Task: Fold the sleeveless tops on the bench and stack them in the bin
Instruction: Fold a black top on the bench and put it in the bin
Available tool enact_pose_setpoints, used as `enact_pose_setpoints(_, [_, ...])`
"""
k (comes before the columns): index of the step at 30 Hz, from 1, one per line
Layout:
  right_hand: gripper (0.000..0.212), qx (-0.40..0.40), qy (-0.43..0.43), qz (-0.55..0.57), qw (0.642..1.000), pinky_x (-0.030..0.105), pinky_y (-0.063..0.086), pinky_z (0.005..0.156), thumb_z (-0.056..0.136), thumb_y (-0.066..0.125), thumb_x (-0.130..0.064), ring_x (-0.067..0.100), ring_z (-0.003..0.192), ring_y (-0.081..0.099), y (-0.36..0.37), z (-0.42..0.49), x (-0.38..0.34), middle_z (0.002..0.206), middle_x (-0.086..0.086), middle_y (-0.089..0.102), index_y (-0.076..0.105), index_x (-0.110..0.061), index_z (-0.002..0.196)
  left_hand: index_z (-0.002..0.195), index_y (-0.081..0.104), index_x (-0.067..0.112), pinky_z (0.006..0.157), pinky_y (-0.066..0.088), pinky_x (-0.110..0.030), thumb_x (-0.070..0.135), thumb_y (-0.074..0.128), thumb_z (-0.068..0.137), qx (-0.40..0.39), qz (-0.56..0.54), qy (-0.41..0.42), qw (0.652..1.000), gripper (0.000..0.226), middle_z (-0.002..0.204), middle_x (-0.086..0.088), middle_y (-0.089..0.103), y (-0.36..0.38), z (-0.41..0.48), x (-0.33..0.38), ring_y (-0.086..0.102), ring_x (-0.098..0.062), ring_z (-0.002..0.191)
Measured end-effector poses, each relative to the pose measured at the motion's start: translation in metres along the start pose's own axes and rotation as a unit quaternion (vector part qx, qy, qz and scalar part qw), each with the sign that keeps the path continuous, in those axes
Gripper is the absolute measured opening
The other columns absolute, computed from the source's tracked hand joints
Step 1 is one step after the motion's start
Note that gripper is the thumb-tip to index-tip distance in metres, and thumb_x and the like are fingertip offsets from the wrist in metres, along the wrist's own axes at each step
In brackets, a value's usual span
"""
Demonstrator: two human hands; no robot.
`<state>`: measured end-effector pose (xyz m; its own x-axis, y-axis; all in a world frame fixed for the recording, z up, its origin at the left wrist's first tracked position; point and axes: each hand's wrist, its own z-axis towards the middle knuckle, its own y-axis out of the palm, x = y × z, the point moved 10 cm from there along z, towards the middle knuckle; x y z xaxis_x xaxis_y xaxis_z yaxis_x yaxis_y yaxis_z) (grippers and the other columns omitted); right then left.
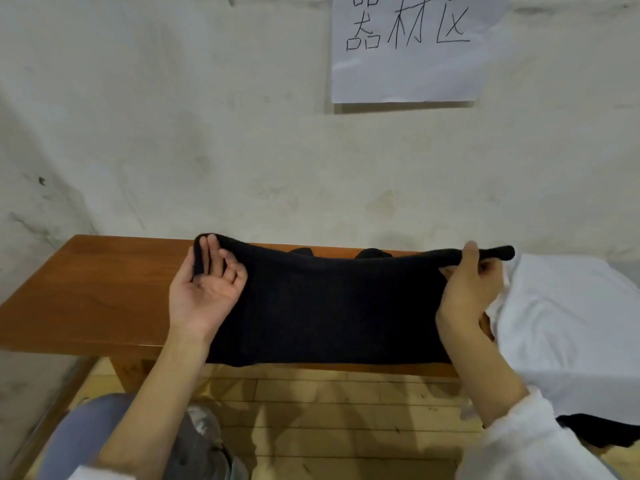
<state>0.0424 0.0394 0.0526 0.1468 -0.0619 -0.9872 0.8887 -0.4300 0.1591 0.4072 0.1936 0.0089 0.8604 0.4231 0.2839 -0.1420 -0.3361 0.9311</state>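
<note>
A black sleeveless top (332, 306) lies across the wooden bench (90, 289), its far edge lifted and doubled toward me. My left hand (204, 289) is palm up at the top's left end, with fingers curled round the raised fold. My right hand (467, 285) grips the fold at the right end, thumb over the cloth. Two black straps of the top peek out behind the fold near the wall. No bin is in view.
A white garment (568, 327) is piled on the bench's right end, with a dark garment (599, 431) hanging below it. A plaster wall with a paper sign (408, 50) stands right behind the bench. My knee (86, 434) and the wooden floor (329, 410) are below.
</note>
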Motion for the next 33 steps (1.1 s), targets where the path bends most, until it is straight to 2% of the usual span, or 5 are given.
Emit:
enact_pose_setpoints(7, [0.042,-0.145,0.081,-0.204,0.965,0.031,0.043,0.089,0.098,0.047,-0.031,0.022,0.112,0.051,0.075,0.016,0.091,0.13,0.008,0.05,0.039,-0.011,0.133,0.134,0.052,0.017,0.114,0.028,-0.04,0.034,0.047,0.097,0.028,0.344,0.004,0.939,0.041,0.141,-0.005,0.047,-0.007,0.062,-0.037,0.038,-0.021,0.135])
enact_pose_setpoints(13, [0.072,-0.284,-0.193,-0.623,0.703,0.047,-0.003,0.117,0.096,0.02,-0.06,0.029,0.147,-0.003,0.1,-0.033,0.132,0.16,0.009,0.002,0.008,-0.018,0.153,0.15,0.021,0.028,0.119,-0.001,-0.043,0.052,0.029,0.098,-0.145,0.941,0.112,0.283,0.058,0.16,0.003,0.008,-0.009,0.08,-0.125,-0.002,-0.017,0.147])
enact_pose_setpoints(15, [0.077,-0.273,-0.182,-0.657,0.679,0.049,-0.004,0.117,0.094,0.015,-0.063,0.031,0.147,-0.005,0.097,-0.032,0.138,0.16,0.011,-0.002,0.002,-0.016,0.153,0.152,0.012,0.03,0.119,-0.001,-0.047,0.056,0.021,0.097,-0.147,0.962,0.129,0.19,0.061,0.16,0.002,0.004,-0.012,0.084,-0.133,-0.004,-0.018,0.147])
enact_pose_setpoints(27, [0.063,-0.459,-0.246,-0.645,0.56,0.044,-0.003,0.118,0.099,0.02,-0.053,0.024,0.147,-0.008,0.107,-0.012,0.13,0.161,0.0,-0.005,0.001,-0.027,0.152,0.152,0.012,0.019,0.114,0.011,-0.049,0.052,0.034,0.097,-0.072,0.979,-0.026,0.189,0.068,0.159,-0.011,0.006,-0.011,0.031,-0.16,0.007,-0.035,0.144])
enact_pose_setpoints(33, [0.066,-0.272,-0.141,-0.62,0.722,0.046,0.005,0.118,0.1,0.033,-0.041,0.031,0.147,0.001,0.068,-0.057,0.102,0.159,0.015,0.006,0.01,-0.006,0.151,0.151,0.017,0.022,0.117,0.01,-0.04,0.046,0.03,0.1,-0.255,0.948,0.123,0.143,0.058,0.157,-0.009,0.017,0.015,0.022,-0.171,0.012,-0.026,0.144])
